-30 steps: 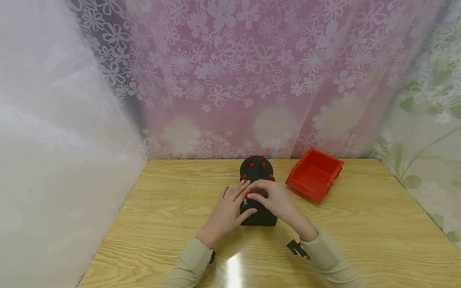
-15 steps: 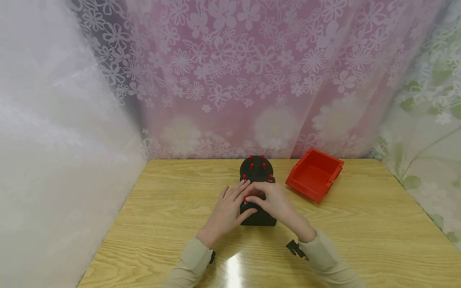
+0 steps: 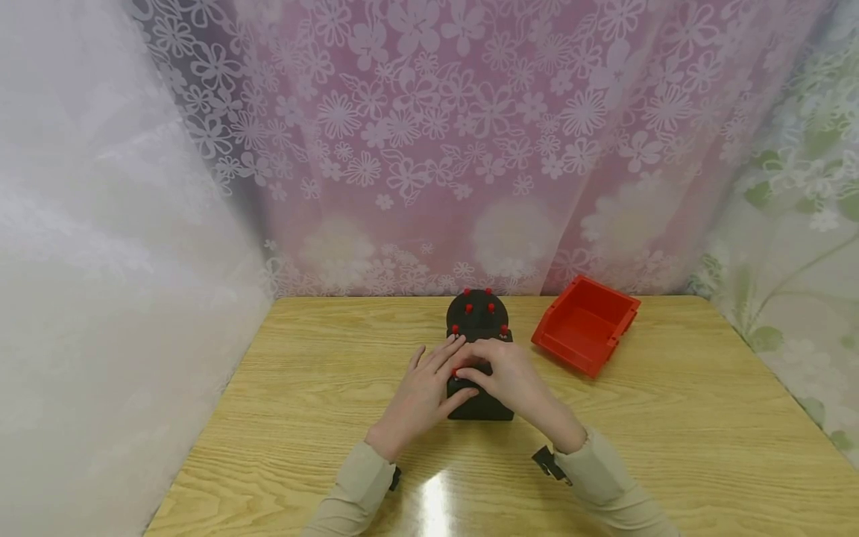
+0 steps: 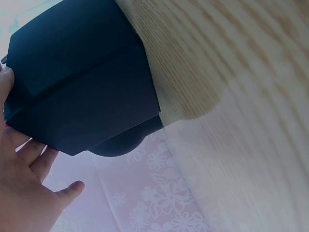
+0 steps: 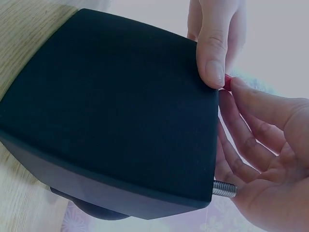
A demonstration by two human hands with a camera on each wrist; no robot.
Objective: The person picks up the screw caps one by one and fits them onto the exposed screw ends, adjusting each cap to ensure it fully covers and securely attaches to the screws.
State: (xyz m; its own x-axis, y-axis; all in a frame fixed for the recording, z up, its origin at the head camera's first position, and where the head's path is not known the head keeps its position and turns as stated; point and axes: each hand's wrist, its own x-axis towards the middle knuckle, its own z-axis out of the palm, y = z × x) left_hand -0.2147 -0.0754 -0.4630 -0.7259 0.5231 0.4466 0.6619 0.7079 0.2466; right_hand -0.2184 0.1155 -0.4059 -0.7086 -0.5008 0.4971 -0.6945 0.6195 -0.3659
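A black stepped block (image 3: 493,406) stands on the table, with small red caps on its upper levels. My right hand (image 3: 520,377) pinches a red cap (image 3: 455,372) between thumb and forefinger, low over the block's front left part. In the right wrist view that red cap (image 5: 228,83) sits right at the block's top edge, beside my left thumb. A bare threaded stud (image 5: 224,188) rises from the other front corner, close to my right palm. My left hand (image 3: 419,395) rests on the block's left side, fingers extended, thumb along its front.
A red open-fronted bin (image 3: 587,328) lies to the right behind the block. The wooden table (image 3: 322,373) meets a pink flowered curtain (image 3: 416,149) at its back edge. Several red caps (image 3: 491,307) show on the round rear part.
The pinched red cap has moved down toward the block, and the silver shaft below it is now mostly hidden. My right hand has shifted slightly left and down; the left hand has stayed.
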